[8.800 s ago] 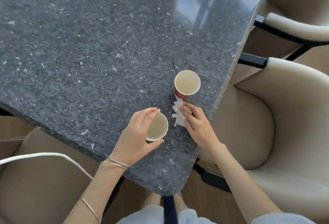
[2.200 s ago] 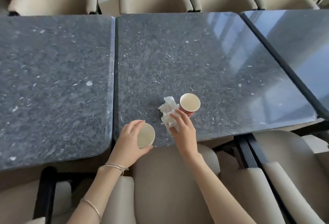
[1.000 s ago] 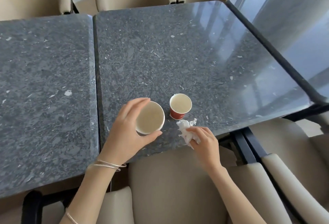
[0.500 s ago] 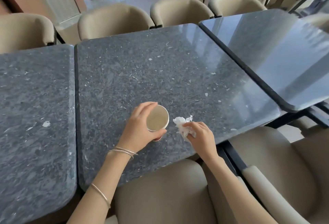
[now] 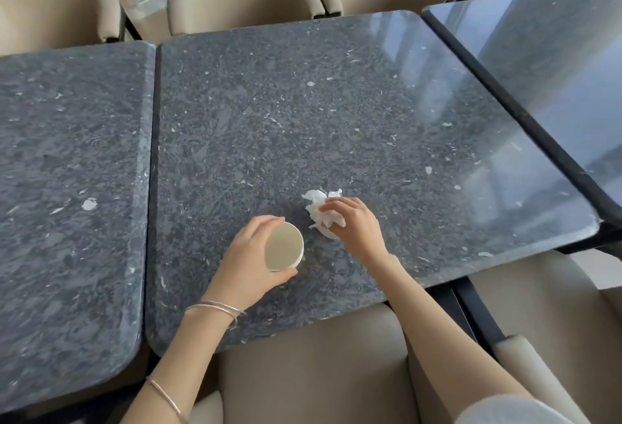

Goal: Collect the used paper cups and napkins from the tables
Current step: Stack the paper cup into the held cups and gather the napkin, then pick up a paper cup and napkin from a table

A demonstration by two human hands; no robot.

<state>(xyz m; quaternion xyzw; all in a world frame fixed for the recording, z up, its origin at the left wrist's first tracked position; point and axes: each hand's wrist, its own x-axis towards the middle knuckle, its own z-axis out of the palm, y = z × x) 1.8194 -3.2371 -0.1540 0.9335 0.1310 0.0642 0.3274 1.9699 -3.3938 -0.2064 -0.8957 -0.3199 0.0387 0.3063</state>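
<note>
Granite surface (image 5: 303, 104), near its front edge: fingers of the left hand (image 5: 247, 263) curl round the paper cup (image 5: 284, 252), while fingers of the right hand (image 5: 355, 226) pinch the crumpled napkin (image 5: 316, 206) (lifted or not, I cannot tell). Gathering is in hand; next, probably, tuck the napkin into the cup's mouth.

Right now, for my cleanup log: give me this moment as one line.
left hand: holds paper cup | right hand: grips crumpled napkin | place: middle table, near side
</note>
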